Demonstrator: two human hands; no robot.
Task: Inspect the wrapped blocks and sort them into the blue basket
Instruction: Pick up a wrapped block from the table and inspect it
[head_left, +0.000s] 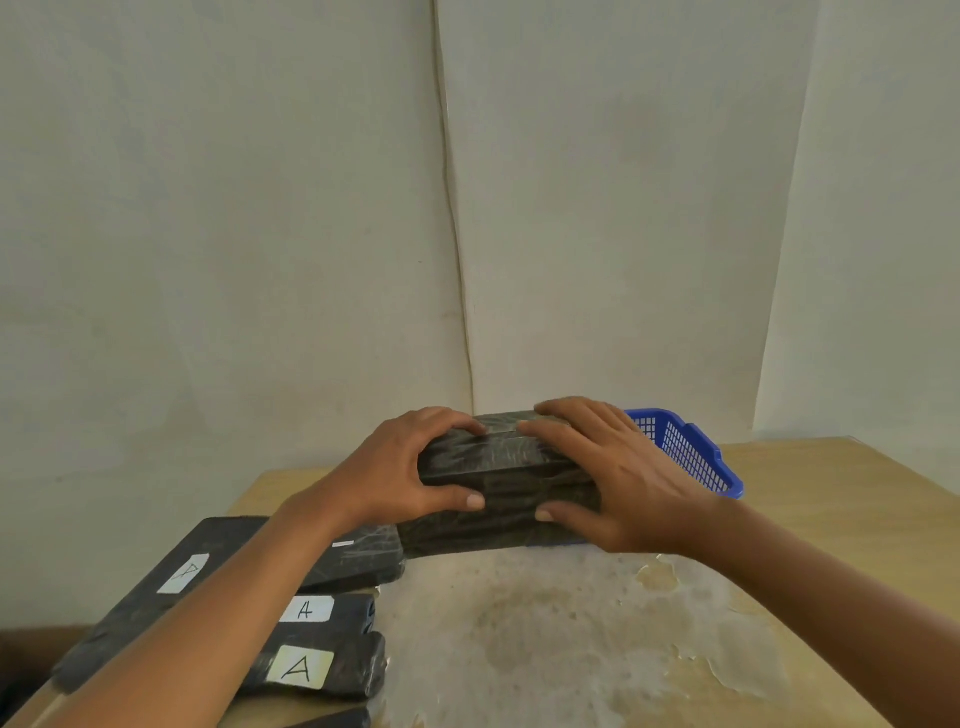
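Left hand (410, 467) and right hand (608, 478) clamp the block's (498, 457) ends, steadying it beside the basket (691, 447).

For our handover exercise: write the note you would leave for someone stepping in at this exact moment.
Left hand and right hand each grip an end of the top wrapped block.
It sits on another dark block beside the blue basket.
Blocks labelled A lie stacked at the table's near left.
Done: cannot tell; the basket's inside is hidden.
Left: sort the held block, then the rest.
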